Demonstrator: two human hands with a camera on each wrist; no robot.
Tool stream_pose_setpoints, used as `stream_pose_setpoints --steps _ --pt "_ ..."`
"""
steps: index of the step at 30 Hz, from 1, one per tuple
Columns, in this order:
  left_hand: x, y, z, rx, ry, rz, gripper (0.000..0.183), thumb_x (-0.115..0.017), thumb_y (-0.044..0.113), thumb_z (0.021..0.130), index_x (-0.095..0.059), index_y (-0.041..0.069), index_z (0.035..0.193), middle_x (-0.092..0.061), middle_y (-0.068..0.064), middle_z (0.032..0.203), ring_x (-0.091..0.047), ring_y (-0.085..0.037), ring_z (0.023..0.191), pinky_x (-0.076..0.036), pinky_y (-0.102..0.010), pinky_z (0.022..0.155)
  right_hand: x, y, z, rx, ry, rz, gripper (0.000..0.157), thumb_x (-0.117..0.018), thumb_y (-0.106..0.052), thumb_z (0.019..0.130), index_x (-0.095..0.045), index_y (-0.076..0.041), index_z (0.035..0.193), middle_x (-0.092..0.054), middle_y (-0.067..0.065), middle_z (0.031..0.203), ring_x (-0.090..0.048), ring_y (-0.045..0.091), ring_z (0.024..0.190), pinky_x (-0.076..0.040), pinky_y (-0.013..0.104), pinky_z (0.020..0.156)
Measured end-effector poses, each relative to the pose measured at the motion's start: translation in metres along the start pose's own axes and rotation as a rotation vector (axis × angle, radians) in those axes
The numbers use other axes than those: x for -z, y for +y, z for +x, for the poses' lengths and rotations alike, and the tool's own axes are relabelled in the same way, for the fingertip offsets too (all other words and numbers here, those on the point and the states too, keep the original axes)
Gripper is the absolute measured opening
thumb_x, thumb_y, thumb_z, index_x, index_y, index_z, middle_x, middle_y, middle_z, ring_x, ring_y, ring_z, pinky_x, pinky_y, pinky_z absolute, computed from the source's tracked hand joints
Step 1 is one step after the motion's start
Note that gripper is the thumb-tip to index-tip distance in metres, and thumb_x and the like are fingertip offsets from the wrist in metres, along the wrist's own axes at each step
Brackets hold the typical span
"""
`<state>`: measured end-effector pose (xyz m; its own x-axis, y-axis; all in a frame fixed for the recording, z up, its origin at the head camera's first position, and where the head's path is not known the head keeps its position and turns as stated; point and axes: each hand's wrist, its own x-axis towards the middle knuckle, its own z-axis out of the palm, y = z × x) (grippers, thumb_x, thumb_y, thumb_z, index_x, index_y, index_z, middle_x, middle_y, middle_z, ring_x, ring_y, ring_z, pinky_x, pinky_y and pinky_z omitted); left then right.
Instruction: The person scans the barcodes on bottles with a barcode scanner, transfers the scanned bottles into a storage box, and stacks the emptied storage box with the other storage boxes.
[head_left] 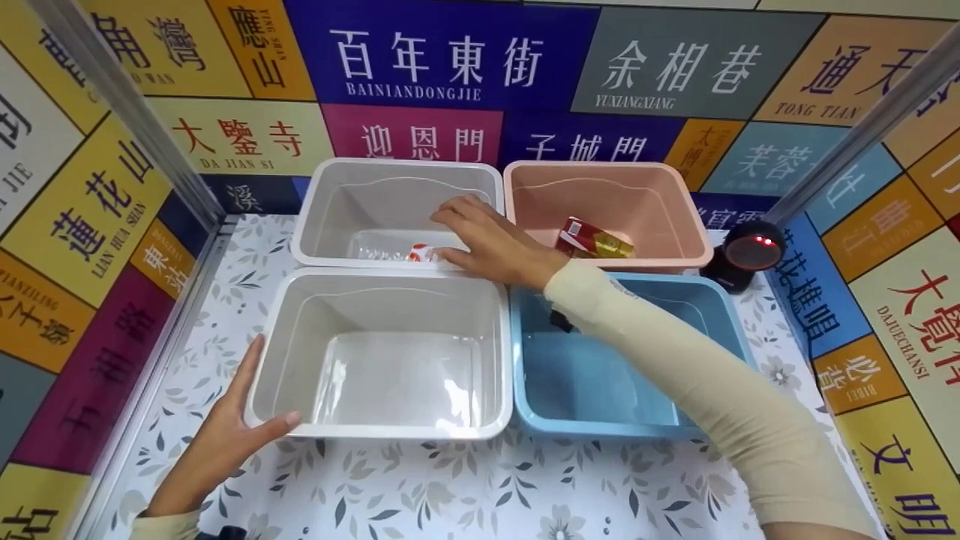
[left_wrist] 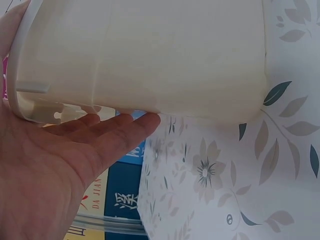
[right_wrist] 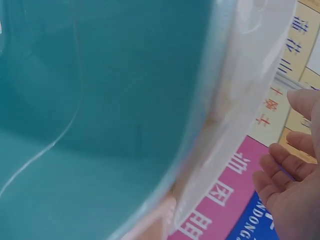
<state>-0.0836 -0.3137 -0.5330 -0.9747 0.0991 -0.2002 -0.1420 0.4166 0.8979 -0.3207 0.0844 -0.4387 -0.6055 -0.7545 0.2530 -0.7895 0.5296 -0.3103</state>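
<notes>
My left hand [head_left: 225, 435] rests at the near left corner of the front-left white bin [head_left: 382, 433]. Its straight fingers [left_wrist: 125, 135] lie along the bin's outer wall, and the thumb reaches over the rim. Over the right side of the back-left grey bin [head_left: 401, 166], my right hand [head_left: 499, 244] hovers with loosely bent fingers and nothing in its grasp. Inside the grey bin is a clear plastic item with a red-and-white part [head_left: 420, 253], partly hidden by the front wall. Inside the pink bin [head_left: 600, 171] lie red and gold packages [head_left: 596, 238].
A blue bin [head_left: 615, 429] stands front right, partly covered by the right sleeve [head_left: 675, 360]. A black device with red lights [head_left: 752, 244] stands right of the bins. Printed panels with metal posts surround the leaf-patterned tabletop [head_left: 450, 487].
</notes>
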Motion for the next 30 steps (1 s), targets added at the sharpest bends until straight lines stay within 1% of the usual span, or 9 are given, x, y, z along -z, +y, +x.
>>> stream_pose_setpoints --steps 4,7,10,14,16,19,22,26,30 --pt "-0.001 0.001 0.002 -0.015 0.003 0.008 0.118 -0.083 0.029 0.099 0.006 0.055 0.172 0.0 -0.008 0.185 -0.038 -0.046 0.149 -0.04 -0.073 0.113 0.016 0.001 -0.02 0.007 0.035 0.024 0.051 -0.072 -0.028 0.109 -0.062 -0.001 0.15 -0.06 0.018 0.15 -0.052 0.031 0.141 -0.04 0.041 0.126" --pt "-0.001 0.001 0.003 -0.027 0.012 0.012 0.119 -0.083 0.029 0.099 0.007 0.056 0.171 0.003 -0.005 0.185 -0.033 -0.047 0.153 -0.035 -0.077 0.116 0.026 0.004 -0.036 0.002 0.062 0.03 0.05 -0.073 -0.027 0.108 -0.063 0.0 0.149 -0.061 0.019 0.15 -0.053 0.033 0.14 -0.042 0.045 0.125" --pt "-0.002 0.001 0.003 -0.024 0.016 0.015 0.119 -0.082 0.03 0.1 0.009 0.055 0.172 0.001 -0.006 0.185 -0.035 -0.047 0.151 -0.037 -0.077 0.115 0.035 0.007 -0.051 -0.01 0.088 0.023 0.05 -0.075 -0.027 0.107 -0.064 0.0 0.148 -0.062 0.018 0.149 -0.054 0.033 0.138 -0.043 0.046 0.123" --pt "-0.002 0.001 0.003 -0.009 0.019 0.01 0.116 -0.081 0.031 0.101 0.007 0.051 0.174 -0.005 -0.012 0.185 -0.041 -0.048 0.146 -0.043 -0.074 0.111 0.047 0.014 -0.069 -0.027 0.129 0.038 0.049 -0.077 -0.024 0.106 -0.065 -0.001 0.147 -0.062 0.017 0.148 -0.054 0.032 0.138 -0.044 0.046 0.123" --pt "-0.003 0.001 0.003 0.001 0.015 -0.003 0.116 -0.081 0.03 0.101 0.007 0.049 0.175 -0.007 -0.014 0.184 -0.04 -0.048 0.146 -0.043 -0.075 0.111 0.054 0.016 -0.078 -0.035 0.147 0.052 0.048 -0.077 -0.022 0.106 -0.065 -0.001 0.148 -0.062 0.017 0.15 -0.053 0.032 0.141 -0.042 0.047 0.124" --pt "-0.003 0.001 0.002 0.012 0.015 -0.011 0.116 -0.08 0.03 0.101 0.007 0.048 0.175 -0.008 -0.016 0.184 -0.04 -0.049 0.146 -0.043 -0.076 0.112 0.065 0.02 -0.092 -0.061 0.178 0.072 0.051 -0.078 -0.023 0.106 -0.065 -0.003 0.151 -0.062 0.015 0.153 -0.053 0.032 0.143 -0.044 0.048 0.123" --pt "-0.004 0.002 0.002 0.015 0.019 0.0 0.116 -0.08 0.03 0.102 0.008 0.046 0.176 -0.007 -0.016 0.184 -0.04 -0.048 0.147 -0.042 -0.076 0.113 0.078 0.023 -0.108 -0.119 0.207 0.079 0.054 -0.078 -0.027 0.106 -0.063 -0.008 0.154 -0.061 0.01 0.156 -0.053 0.028 0.142 -0.048 0.047 0.121" --pt "-0.005 0.003 0.003 0.017 0.03 0.031 0.115 -0.08 0.033 0.102 0.007 0.043 0.176 -0.006 -0.014 0.184 -0.04 -0.047 0.147 -0.041 -0.073 0.114 0.094 0.026 -0.129 -0.175 0.231 0.068 0.051 -0.075 -0.027 0.107 -0.063 -0.011 0.155 -0.061 0.007 0.156 -0.053 0.028 0.143 -0.045 0.051 0.122" --pt "-0.004 0.005 0.0 0.028 0.045 0.078 0.116 -0.081 0.037 0.102 0.007 0.04 0.177 -0.011 -0.017 0.184 -0.042 -0.047 0.146 -0.042 -0.071 0.113 0.107 0.029 -0.145 -0.202 0.267 0.057 0.049 -0.077 -0.023 0.106 -0.065 -0.009 0.152 -0.063 0.01 0.153 -0.053 0.031 0.144 -0.041 0.056 0.123"
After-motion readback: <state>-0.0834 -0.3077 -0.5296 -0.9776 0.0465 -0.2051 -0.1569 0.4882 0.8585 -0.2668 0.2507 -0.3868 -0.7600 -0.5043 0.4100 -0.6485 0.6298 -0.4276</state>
